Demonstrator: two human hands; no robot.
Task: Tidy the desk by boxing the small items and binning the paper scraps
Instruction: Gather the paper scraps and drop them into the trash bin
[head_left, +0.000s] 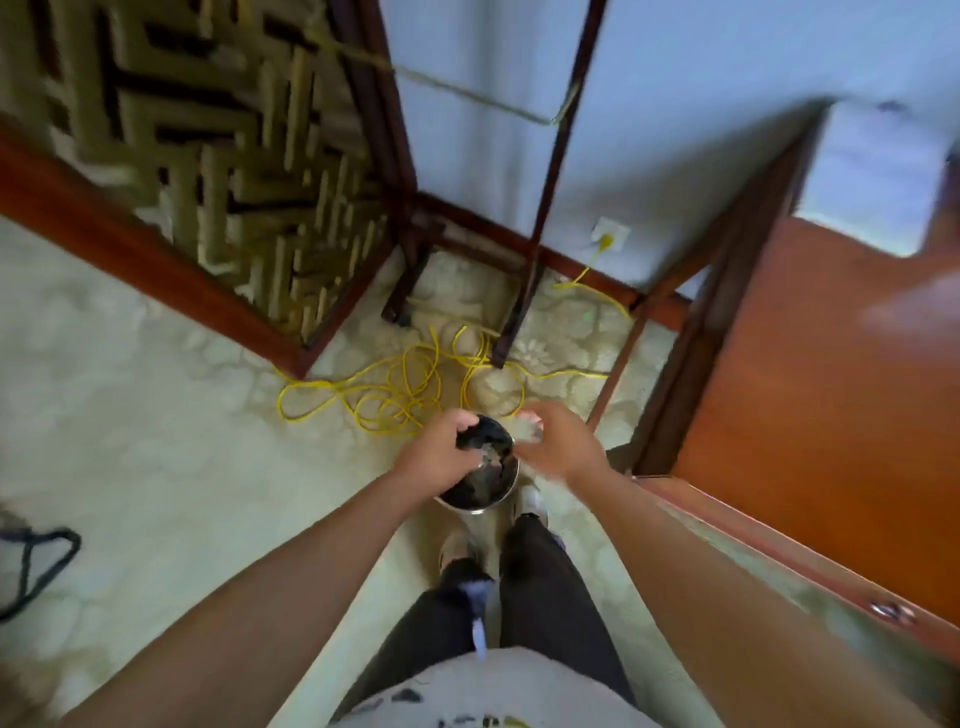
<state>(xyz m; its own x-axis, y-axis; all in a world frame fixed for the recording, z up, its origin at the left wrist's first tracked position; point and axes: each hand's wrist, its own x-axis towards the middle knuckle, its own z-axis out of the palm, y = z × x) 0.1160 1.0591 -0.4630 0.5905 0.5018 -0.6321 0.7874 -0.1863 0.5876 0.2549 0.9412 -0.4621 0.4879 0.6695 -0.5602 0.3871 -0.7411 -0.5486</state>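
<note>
Left hand (441, 453) and right hand (557, 441) over bin (500, 506). Left grip curled, right blurred; contents of either: cannot tell.

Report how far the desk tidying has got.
Done: pale scraps seem to lie inside the round metal bin with a black liner. In hand: left hand and right hand hover over it; blur hides whether they grip anything. Left: no box is in view and the brown wooden desk shows only partly, so boxing cannot be judged.
</note>
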